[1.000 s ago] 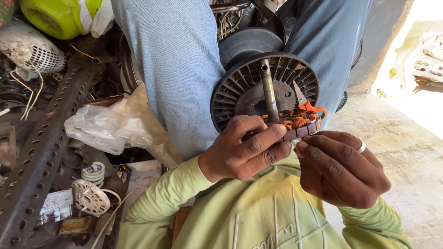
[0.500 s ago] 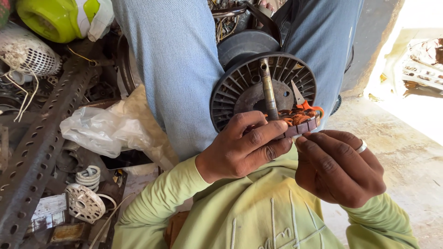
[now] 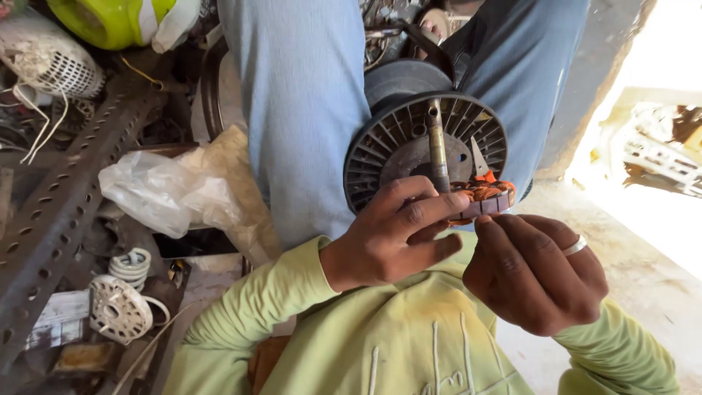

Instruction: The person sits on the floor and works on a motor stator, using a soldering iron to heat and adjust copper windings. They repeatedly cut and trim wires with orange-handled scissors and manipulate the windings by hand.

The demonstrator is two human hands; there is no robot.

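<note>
Round black ribbed motor rotor disc [image 3: 387,150] with upright grey metal shaft [image 3: 437,150], propped between two blue-denim legs [image 3: 303,110]. At the disc's lower right edge, just right of the shaft's base: a small stator core wound with orange copper wire [image 3: 486,196], touching the disc. Left hand [image 3: 391,238] below the disc, fingers curled closed, forefinger and thumb pinching the left side of the wound core, fingertips against the shaft's base. Right hand [image 3: 537,271] below and right of the disc, silver ring on one finger, fingers bunched and closed, tips pressed to the underside of the core's dark right end; whether gripping or only touching, hard to tell. Small pointed metal blade with orange base [image 3: 479,162] standing out of the core, in front of the disc's ribs. Left of the disc: crumpled clear plastic bag [image 3: 164,194] on tan paper, further left a long perforated grey steel angle bar [image 3: 69,197], a white plastic mesh guard [image 3: 47,62] and a lime-green plastic housing [image 3: 110,20] at upper left. Well below left of the disc: a white round slotted plastic part [image 3: 117,311]. Below the disc, light green long sleeves [image 3: 256,307] of the person's shirt.
</note>
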